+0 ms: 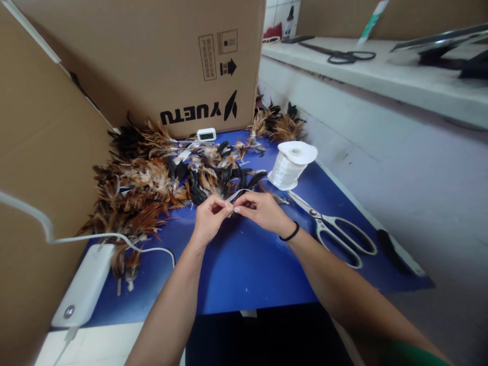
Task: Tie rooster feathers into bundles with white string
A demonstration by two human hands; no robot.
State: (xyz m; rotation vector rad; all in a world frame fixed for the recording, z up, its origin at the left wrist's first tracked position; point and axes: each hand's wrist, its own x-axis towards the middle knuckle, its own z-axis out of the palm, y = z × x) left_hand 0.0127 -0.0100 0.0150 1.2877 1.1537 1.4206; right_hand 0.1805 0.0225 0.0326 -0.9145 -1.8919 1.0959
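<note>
Over the middle of the blue tabletop (259, 272), my left hand (209, 217) and my right hand (265, 209) meet fingertip to fingertip. Both are closed in a pinch on a thin white ribbon (237, 193), which loops up between them. Whatever else may be in the pinch is covered by the fingers. Dark and brown feathers (211, 183) lie just beyond the hands. A spool of white ribbon (287, 165) stands behind my right hand. Scissors with white handles (331, 226) rest to the right of my right wrist, their blades pointing toward the spool.
Bundles of brown feathers (131, 188) pile up along the left and back. A small white digital display (206, 134) sits before a large cardboard box (145, 56). At left lies a white power bank (84, 284) with a cable (114, 235). Black scissors (343, 55) rest on the ledge.
</note>
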